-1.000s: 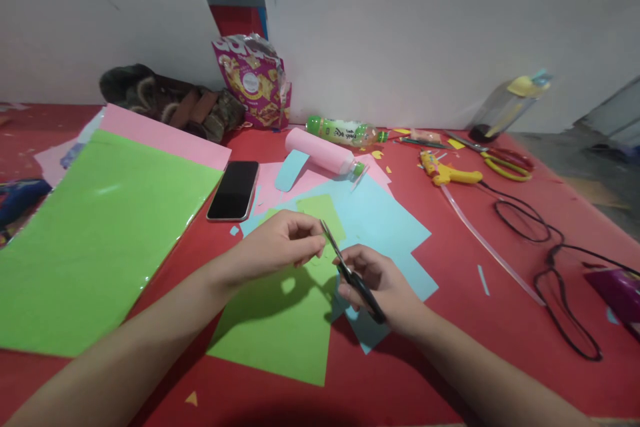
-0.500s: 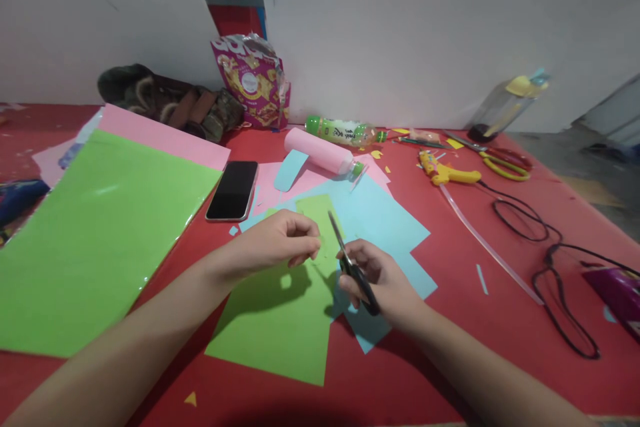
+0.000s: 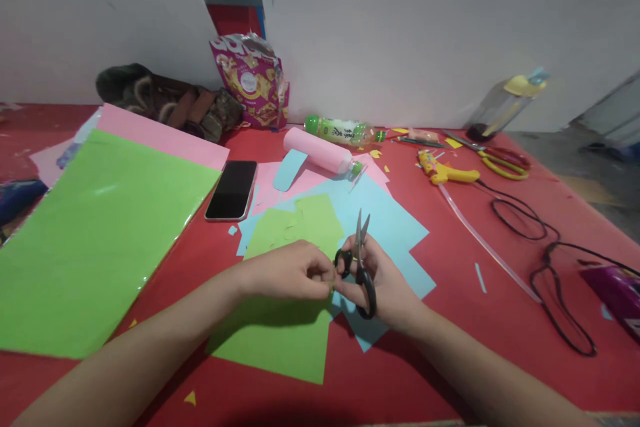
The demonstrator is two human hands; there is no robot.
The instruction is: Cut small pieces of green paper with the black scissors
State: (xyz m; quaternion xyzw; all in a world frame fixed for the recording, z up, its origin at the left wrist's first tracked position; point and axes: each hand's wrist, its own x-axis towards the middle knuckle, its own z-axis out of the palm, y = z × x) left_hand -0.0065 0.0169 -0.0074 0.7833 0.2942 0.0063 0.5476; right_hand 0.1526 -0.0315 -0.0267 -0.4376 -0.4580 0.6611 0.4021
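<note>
My right hand (image 3: 383, 280) holds black-handled scissors (image 3: 359, 250), their blades parted a little and pointing away from me. Close against its fingertips, my left hand (image 3: 295, 270) is closed in a pinch. A tiny bit of green paper (image 3: 332, 285) shows between the fingertips of the two hands. Below them lies a green sheet (image 3: 280, 340) with a cut edge, and several small green cut pieces (image 3: 290, 232) rest on its far part. Light blue paper (image 3: 385, 213) spreads under and beyond it.
A phone (image 3: 231, 190) lies left of the sheets, beside large green paper (image 3: 105, 233). Beyond are a pink-wrapped bottle (image 3: 320, 152), a green-labelled bottle (image 3: 343, 131) and a snack bag (image 3: 251, 83). At right lie a yellow glue gun (image 3: 445, 170) with its cord and yellow-red-handled scissors (image 3: 503, 163).
My left hand has moved toward me and right, meeting the fingertips of my right hand. The scissors have turned more upright in my right hand, and their blades have parted.
</note>
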